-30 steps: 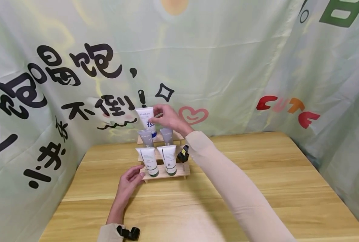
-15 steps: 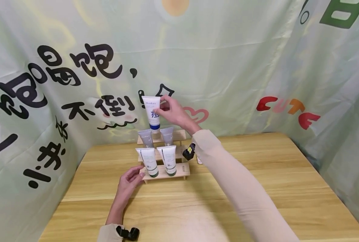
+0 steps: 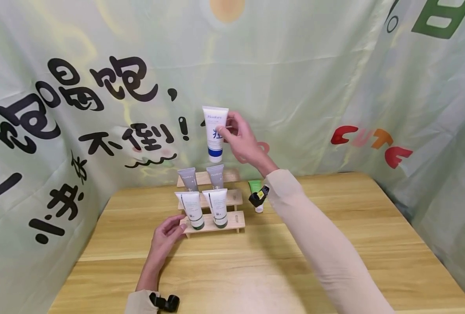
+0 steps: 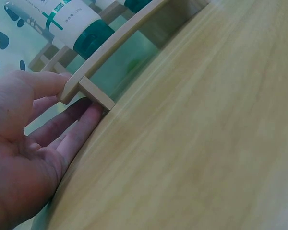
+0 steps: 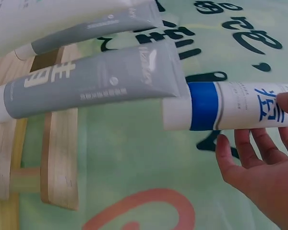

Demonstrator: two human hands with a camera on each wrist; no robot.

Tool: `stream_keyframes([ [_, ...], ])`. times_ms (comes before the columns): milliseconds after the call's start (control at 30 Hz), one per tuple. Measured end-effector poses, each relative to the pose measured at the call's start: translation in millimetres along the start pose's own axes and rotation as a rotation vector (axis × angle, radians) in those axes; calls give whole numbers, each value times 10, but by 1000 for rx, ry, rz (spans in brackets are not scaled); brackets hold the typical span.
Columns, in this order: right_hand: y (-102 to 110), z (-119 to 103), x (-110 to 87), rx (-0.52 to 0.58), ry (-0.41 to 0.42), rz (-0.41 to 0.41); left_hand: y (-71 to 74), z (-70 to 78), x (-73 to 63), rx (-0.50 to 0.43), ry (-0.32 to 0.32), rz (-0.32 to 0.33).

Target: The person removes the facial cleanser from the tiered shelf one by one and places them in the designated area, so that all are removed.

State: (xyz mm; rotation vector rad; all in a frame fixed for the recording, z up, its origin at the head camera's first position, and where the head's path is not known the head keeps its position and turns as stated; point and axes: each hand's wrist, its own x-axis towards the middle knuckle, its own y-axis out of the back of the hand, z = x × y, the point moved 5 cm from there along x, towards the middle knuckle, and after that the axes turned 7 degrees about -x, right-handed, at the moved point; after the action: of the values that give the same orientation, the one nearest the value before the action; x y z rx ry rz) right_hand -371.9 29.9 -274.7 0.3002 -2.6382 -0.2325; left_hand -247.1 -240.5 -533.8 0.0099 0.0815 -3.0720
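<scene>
Above the top step of a wooden stepped rack (image 3: 232,222), my right hand (image 3: 245,138) holds a white squeeze tube with a blue band (image 3: 215,141) upright, cap down, thumb across its front. In the right wrist view the thumb and fingers (image 5: 271,151) pinch that tube from both sides. My left hand (image 3: 165,235) grips the left end of the lowest step; in the left wrist view its thumb lies at the board's edge and its fingers reach the leg beneath. Two white tubes with green caps, one left (image 3: 193,209) and one right (image 3: 218,207), stand on that step.
On the middle step stand two grey tubes, one left (image 3: 188,179) and one right (image 3: 215,176). A green and white tube (image 3: 255,187) stands on the table right of the rack, partly behind the right wrist's camera. A printed curtain (image 3: 295,87) hangs behind the table.
My right hand has lifted the blue-banded tube off the top step and carried it up and to the right. The green and white tube has come into view. My left hand stays at the rack.
</scene>
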Motion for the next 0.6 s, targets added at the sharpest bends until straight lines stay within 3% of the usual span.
stream_keyframes([
  [267,290,57,-174,42,-64,29,2,28,14,13,-11,1],
  [467,389,122,-375,36,-71,26,-3,22,11,-1,-25,-5],
  [600,456,198,-528,35,-84,80,-8,9,12,-5,-22,-6],
])
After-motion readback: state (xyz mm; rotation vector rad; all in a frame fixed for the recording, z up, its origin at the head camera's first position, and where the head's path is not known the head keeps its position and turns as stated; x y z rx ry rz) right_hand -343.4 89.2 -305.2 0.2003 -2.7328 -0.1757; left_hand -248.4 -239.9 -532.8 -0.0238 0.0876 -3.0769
